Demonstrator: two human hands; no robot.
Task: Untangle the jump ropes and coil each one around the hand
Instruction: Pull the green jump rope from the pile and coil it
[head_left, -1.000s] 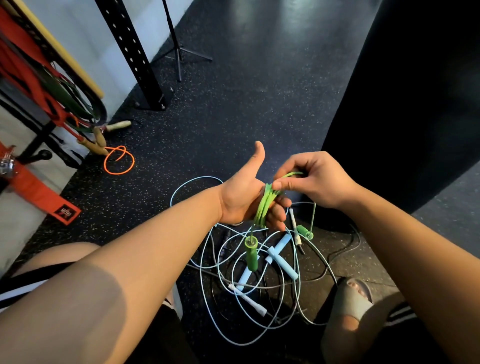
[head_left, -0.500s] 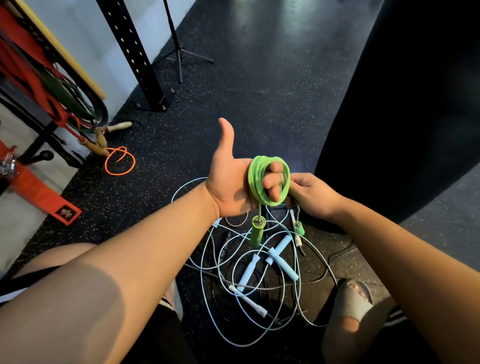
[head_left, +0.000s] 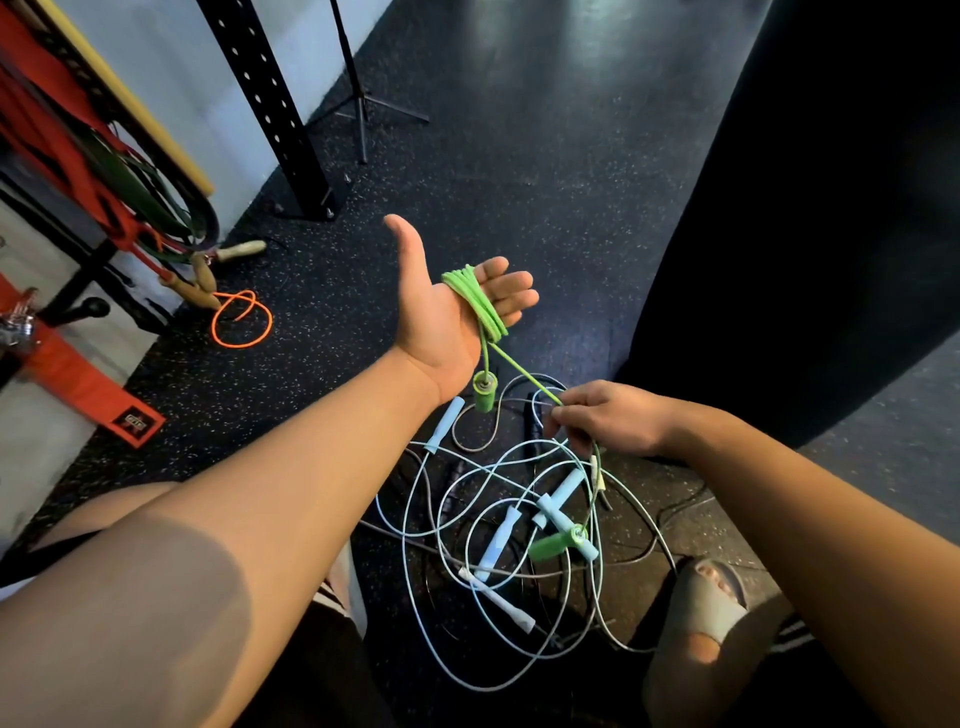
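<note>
The left hand (head_left: 447, 317) is held palm up above the far side of the tangle (head_left: 488, 571) of ropes on the floor. Its thumb is out and its fingers are nearly straight, spread wide. One green jump rope (head_left: 475, 304) is wound in several turns round the four fingers. The right hand (head_left: 605, 415), over the tangle's far right edge, pinches a single strand of that rope between thumb and fingertips.

The rope has two green handles. One (head_left: 484, 391) hangs from the coil above the tangle's far edge, and the other (head_left: 553, 545) lies in the tangle's middle. Four light-blue handles (head_left: 444, 423) and one long white handle (head_left: 501, 600) show among the pale cords.

Well left of the tangle lies one orange rope (head_left: 241, 322). Beyond it stand one black post (head_left: 275, 104) and one tripod (head_left: 363, 104).
</note>
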